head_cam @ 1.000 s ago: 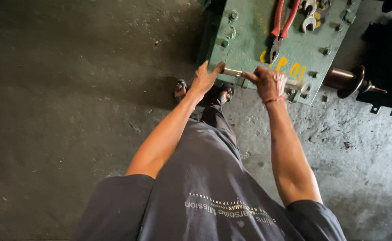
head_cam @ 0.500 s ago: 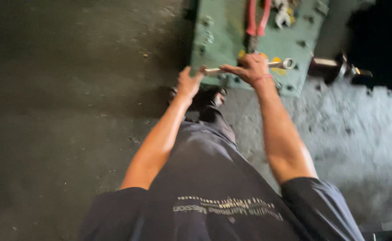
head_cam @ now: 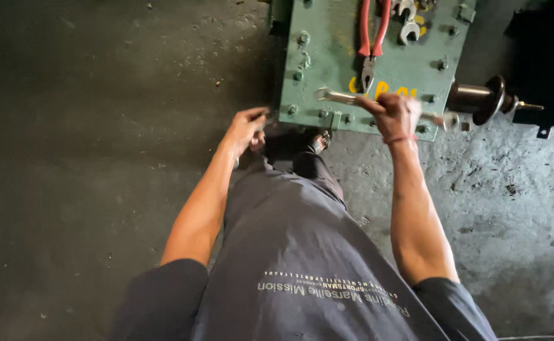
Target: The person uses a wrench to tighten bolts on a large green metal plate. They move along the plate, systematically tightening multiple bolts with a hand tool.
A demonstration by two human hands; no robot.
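The right hand [head_cam: 395, 115] is clamped on a wrench [head_cam: 337, 96] lying across the green box [head_cam: 327, 57] near its front edge bolts. The left hand [head_cam: 246, 129] hangs off the box's corner, fingers loosely curled, seemingly holding nothing. With only one hand bracing, the wrench could slip and knuckles strike the pliers [head_cam: 373, 35] just beyond

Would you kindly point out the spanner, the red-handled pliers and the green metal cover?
spanner [head_cam: 337, 96], head view, bare shank left of the fist.
red-handled pliers [head_cam: 373, 28], head view, handles.
green metal cover [head_cam: 327, 57], head view, bare painted face.
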